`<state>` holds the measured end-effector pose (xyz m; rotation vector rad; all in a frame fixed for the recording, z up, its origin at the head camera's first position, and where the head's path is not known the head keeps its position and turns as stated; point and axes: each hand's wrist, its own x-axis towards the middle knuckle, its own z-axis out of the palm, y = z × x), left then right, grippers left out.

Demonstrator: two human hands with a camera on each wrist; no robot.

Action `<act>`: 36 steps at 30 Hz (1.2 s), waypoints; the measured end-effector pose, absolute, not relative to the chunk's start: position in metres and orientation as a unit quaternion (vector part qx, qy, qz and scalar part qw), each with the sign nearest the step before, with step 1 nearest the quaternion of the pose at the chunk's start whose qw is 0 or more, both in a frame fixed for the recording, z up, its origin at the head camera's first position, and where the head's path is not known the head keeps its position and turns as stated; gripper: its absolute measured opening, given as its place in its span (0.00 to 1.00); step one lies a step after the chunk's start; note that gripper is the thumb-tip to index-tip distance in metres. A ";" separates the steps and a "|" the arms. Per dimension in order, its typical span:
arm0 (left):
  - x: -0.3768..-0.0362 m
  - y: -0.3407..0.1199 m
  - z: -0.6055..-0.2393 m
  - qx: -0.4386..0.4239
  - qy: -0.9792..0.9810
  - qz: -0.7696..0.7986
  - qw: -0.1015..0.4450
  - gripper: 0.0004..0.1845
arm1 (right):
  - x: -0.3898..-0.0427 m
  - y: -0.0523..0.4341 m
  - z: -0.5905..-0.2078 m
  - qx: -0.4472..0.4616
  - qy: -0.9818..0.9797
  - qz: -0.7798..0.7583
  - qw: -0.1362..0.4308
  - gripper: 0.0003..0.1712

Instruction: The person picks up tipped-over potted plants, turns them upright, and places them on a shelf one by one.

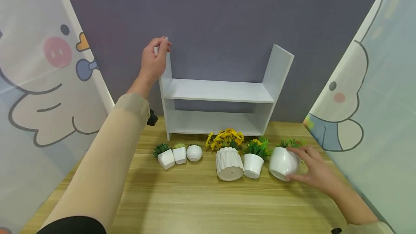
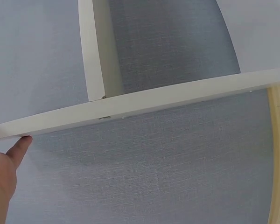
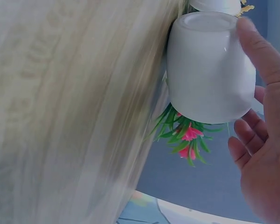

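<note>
A white two-tier shelf [image 1: 217, 90] stands against the grey wall at the back of the table. My left hand [image 1: 155, 57] grips the top of its left side panel; in the left wrist view the thumb presses the panel's edge [image 2: 154, 101]. On the right, my right hand [image 1: 316, 169] holds a round white flowerpot [image 1: 282, 163] tipped on its side. Its thumb lies by the pot's base and the fingers reach toward the rim. Green leaves with pink flowers [image 3: 191, 134] stick out of this pot, seen in the right wrist view.
Left of that pot lie a small white pot [image 1: 252, 165] with green leaves and a ribbed white pot [image 1: 229, 165] with yellow flowers. Several small white succulent pots [image 1: 180, 155] lie farther left. Cartoon-printed panels [image 1: 383, 118] flank the wooden table [image 1: 182, 205].
</note>
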<state>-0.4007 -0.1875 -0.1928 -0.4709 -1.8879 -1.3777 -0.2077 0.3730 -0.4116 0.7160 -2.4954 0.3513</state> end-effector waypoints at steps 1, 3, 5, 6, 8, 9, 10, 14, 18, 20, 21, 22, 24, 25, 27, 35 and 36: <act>-0.400 -0.187 -0.193 -0.184 -0.736 -0.536 0.371 0.18 | -0.208 0.373 -0.412 0.264 -0.921 0.132 0.255 0.60; -0.401 -0.187 -0.193 -0.183 -0.736 -0.536 0.370 0.18 | -0.209 0.372 -0.412 0.260 -0.924 0.136 0.247 0.60; -0.402 -0.186 -0.193 -0.184 -0.734 -0.539 0.370 0.17 | -0.209 0.372 -0.412 0.257 -0.926 0.140 0.237 0.59; -0.402 -0.186 -0.193 -0.184 -0.733 -0.540 0.370 0.17 | -0.210 0.372 -0.412 0.256 -0.928 0.141 0.232 0.59; -0.403 -0.185 -0.193 -0.184 -0.731 -0.542 0.371 0.17 | -0.210 0.371 -0.411 0.256 -0.928 0.141 0.230 0.58; -0.403 -0.184 -0.193 -0.186 -0.730 -0.543 0.372 0.17 | -0.211 0.371 -0.412 0.257 -0.928 0.139 0.230 0.58; -0.403 -0.183 -0.193 -0.186 -0.729 -0.544 0.372 0.17 | -0.211 0.371 -0.412 0.260 -0.927 0.139 0.230 0.59; -0.404 -0.182 -0.193 -0.185 -0.729 -0.542 0.375 0.17 | -0.215 0.372 -0.413 0.274 -0.921 0.135 0.241 0.60; -0.404 -0.182 -0.194 -0.184 -0.730 -0.540 0.378 0.17 | -0.218 0.374 -0.415 0.287 -0.916 0.126 0.251 0.60; -0.405 -0.182 -0.194 -0.186 -0.729 -0.539 0.378 0.17 | -0.219 0.374 -0.415 0.287 -0.918 0.123 0.246 0.60; -0.404 -0.182 -0.194 -0.186 -0.730 -0.539 0.377 0.17 | -0.218 0.375 -0.415 0.286 -0.918 0.124 0.243 0.60; -0.404 -0.182 -0.194 -0.186 -0.731 -0.538 0.377 0.17 | -0.218 0.375 -0.415 0.285 -0.920 0.124 0.239 0.59; -0.404 -0.182 -0.194 -0.185 -0.734 -0.536 0.375 0.18 | -0.218 0.375 -0.414 0.283 -0.922 0.126 0.231 0.59; -0.404 -0.182 -0.194 -0.185 -0.735 -0.536 0.374 0.18 | -0.218 0.375 -0.414 0.281 -0.923 0.127 0.228 0.58; -0.403 -0.181 -0.194 -0.185 -0.735 -0.535 0.374 0.18 | -0.218 0.375 -0.414 0.282 -0.923 0.134 0.224 0.58; -0.404 -0.179 -0.196 -0.186 -0.732 -0.535 0.378 0.16 | -0.214 0.375 -0.413 0.274 -0.926 0.155 0.209 0.60; -0.404 -0.179 -0.196 -0.184 -0.734 -0.535 0.376 0.16 | -0.213 0.374 -0.412 0.259 -0.932 0.162 0.196 0.59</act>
